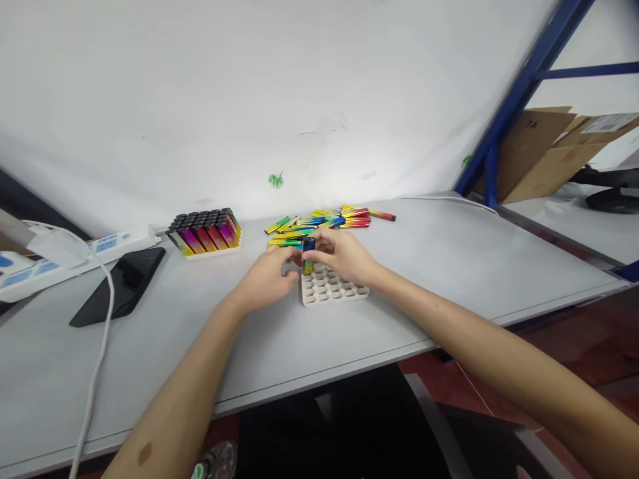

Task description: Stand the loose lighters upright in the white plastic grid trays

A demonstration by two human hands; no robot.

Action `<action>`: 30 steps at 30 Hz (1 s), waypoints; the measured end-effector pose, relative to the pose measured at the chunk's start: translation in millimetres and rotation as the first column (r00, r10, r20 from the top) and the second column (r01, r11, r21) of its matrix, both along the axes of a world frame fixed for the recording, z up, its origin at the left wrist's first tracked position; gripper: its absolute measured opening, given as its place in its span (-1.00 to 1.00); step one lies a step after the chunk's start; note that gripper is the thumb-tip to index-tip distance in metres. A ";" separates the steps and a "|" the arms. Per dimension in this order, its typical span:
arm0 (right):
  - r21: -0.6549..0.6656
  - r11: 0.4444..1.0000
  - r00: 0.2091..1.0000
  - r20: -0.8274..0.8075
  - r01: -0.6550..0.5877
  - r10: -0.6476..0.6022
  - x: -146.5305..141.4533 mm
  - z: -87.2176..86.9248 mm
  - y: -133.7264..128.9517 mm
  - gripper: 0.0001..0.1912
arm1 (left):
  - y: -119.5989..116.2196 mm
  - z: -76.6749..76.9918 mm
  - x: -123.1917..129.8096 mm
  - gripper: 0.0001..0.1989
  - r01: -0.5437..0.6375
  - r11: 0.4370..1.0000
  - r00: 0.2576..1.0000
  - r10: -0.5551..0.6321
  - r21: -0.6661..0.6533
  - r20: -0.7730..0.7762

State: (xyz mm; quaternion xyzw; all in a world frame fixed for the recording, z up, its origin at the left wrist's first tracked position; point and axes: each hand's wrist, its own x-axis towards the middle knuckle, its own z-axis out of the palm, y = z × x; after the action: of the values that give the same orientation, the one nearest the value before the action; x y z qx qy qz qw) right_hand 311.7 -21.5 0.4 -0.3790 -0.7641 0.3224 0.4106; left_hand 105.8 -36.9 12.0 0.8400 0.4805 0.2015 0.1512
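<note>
Bright, diffuse light washes the flat white wall beyond the hands and the smooth grey tabletop beneath them; slim, glossy, multicoloured lighters just past them glint. Wide-angle stretching slants the blue metal frame to their right.

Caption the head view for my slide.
Right hand holds a lighter upright at a white holed tray, left hand close beside.

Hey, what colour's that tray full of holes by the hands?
The tray is off-white; it shows best in the head view.
</note>
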 end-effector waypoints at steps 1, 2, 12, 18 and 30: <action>0.015 1.000 1.000 0.023 0.000 0.000 -0.3 0.9 -0.9 -0.76 | -2.1 1.5 -0.5 -0.67 0.015 0.999 1.000 -0.015 -0.030 -0.010; 0.031 1.000 0.999 0.045 -0.001 -0.001 -1.0 1.8 -1.7 -0.76 | -4.3 2.8 -1.1 -0.69 0.031 0.998 0.999 -0.032 -0.060 -0.024; 0.198 0.980 0.985 0.172 -0.023 -0.012 -9.7 0.1 -4.0 -0.82 | -13.4 -1.7 1.8 -0.34 0.012 0.990 0.991 -0.030 -0.139 -0.128; 0.199 0.978 0.975 0.222 -0.056 0.010 5.3 -2.4 2.1 -0.75 | -15.2 1.4 2.8 -0.42 0.024 0.989 0.990 -0.044 -0.149 -0.133; 0.233 0.761 0.499 0.633 0.606 -0.591 94.2 -11.3 52.4 -0.61 | -15.8 4.6 1.9 -0.35 0.006 0.990 0.987 -0.028 -0.143 -0.157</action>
State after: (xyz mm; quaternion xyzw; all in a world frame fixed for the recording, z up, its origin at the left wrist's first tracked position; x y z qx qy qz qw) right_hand 406.0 31.0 -10.9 -0.7129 -0.6759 0.0077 0.1867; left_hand 107.7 -52.7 16.7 0.8447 0.4968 0.0980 0.1735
